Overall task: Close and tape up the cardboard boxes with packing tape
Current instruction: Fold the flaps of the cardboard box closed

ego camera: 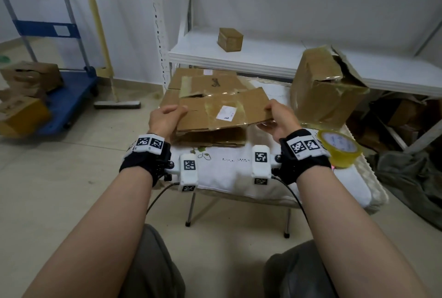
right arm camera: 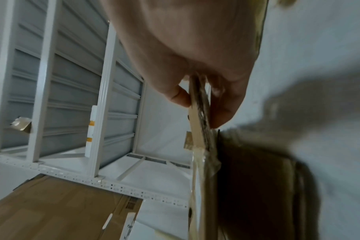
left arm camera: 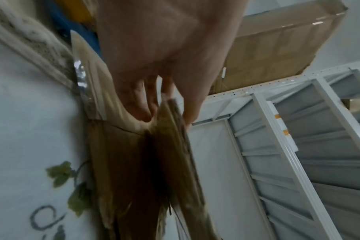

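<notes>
Left hand fills the top centre, fingers pointing down and curled round the edge of a flattened cardboard box; thumb on the far side of that edge, so the cardboard is pinched between them. Box is blurred, runs from the hand down to the bottom edge, dark fold along its middle. Left of the box: white cloth with a green leaf print and a strip of clear tape near the fingers. Right of the box: white metal shelving. Above the shelving, a large brown carton.
</notes>
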Action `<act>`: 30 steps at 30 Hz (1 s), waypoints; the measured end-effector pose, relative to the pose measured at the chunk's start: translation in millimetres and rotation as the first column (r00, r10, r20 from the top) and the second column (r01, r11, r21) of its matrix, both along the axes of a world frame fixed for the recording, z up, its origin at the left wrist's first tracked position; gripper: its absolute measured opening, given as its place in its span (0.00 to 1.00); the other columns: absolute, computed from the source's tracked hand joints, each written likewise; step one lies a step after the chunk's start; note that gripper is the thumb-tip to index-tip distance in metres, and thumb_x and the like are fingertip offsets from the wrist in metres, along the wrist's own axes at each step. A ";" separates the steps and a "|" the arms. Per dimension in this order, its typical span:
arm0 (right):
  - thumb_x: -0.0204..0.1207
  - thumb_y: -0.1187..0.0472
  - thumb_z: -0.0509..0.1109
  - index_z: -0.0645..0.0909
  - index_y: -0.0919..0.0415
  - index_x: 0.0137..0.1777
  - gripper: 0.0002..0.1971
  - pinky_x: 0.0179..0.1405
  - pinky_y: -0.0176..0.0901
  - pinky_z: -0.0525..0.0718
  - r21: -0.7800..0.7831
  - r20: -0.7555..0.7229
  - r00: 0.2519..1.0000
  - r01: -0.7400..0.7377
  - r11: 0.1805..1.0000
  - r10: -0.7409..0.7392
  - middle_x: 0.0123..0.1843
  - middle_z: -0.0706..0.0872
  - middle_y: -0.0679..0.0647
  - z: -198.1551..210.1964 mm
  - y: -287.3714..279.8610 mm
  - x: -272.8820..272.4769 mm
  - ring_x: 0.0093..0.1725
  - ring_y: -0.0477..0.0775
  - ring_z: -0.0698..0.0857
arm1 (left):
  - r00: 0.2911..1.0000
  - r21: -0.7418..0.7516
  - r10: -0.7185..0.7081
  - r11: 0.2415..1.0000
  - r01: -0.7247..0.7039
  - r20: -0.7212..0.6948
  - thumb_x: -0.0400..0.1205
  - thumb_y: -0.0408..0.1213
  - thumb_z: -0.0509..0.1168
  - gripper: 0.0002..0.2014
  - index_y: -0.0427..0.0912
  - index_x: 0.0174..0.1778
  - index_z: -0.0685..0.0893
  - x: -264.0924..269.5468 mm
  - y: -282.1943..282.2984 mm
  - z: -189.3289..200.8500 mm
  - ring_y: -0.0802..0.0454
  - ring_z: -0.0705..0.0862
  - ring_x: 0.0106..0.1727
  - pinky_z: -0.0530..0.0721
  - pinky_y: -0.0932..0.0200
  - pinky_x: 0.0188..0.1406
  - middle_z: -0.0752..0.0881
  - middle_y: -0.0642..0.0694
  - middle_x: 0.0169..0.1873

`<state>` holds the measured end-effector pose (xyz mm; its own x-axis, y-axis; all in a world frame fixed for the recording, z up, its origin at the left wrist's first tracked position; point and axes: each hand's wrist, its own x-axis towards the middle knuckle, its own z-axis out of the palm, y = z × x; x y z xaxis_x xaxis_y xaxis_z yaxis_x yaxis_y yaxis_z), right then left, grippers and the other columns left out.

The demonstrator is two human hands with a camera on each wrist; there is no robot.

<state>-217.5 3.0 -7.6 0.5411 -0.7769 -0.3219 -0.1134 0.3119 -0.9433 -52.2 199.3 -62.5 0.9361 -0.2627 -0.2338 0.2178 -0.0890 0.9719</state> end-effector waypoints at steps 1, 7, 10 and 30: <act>0.85 0.67 0.61 0.74 0.62 0.47 0.05 0.35 0.46 0.85 0.005 -0.003 1.000 -0.002 1.000 0.002 0.42 0.82 0.59 0.4 -3.7 -8.6 0.41 0.55 0.82 | 0.997 -0.012 -0.072 0.997 0.072 0.029 0.68 0.48 0.81 0.21 0.46 0.55 0.90 -8.1 -0.5 6.6 0.46 0.90 0.54 0.88 0.46 0.59 0.91 0.45 0.51; 0.83 0.70 0.63 0.77 0.65 0.49 0.03 0.35 0.44 0.88 -0.135 -0.129 0.986 -0.122 0.983 0.105 0.41 0.82 0.58 -3.1 -14.1 -52.9 0.38 0.56 0.83 | 0.942 -0.065 -0.335 0.940 0.335 0.006 0.79 0.42 0.75 0.21 0.41 0.66 0.82 -38.3 -10.8 21.7 0.42 0.90 0.56 0.89 0.47 0.52 0.89 0.40 0.58; 0.80 0.71 0.66 0.77 0.59 0.42 0.08 0.48 0.47 0.83 -0.242 -0.233 0.963 -0.193 0.951 0.136 0.39 0.83 0.54 -9.9 -17.8 -63.2 0.42 0.53 0.81 | 0.943 -0.106 -0.331 0.938 0.331 0.024 0.82 0.36 0.70 0.19 0.46 0.70 0.79 -48.8 -16.7 23.5 0.43 0.89 0.55 0.89 0.49 0.46 0.88 0.42 0.58; 0.73 0.69 0.80 0.65 0.54 0.82 0.40 0.77 0.61 0.78 -0.355 -0.190 0.977 -0.160 0.921 0.097 0.81 0.72 0.61 -22.6 -31.3 -84.3 0.76 0.61 0.77 | 0.828 0.062 -0.214 0.975 0.214 0.518 0.74 0.41 0.79 0.12 0.41 0.50 0.90 -87.2 -34.5 80.1 0.53 0.90 0.42 0.89 0.57 0.43 0.91 0.46 0.43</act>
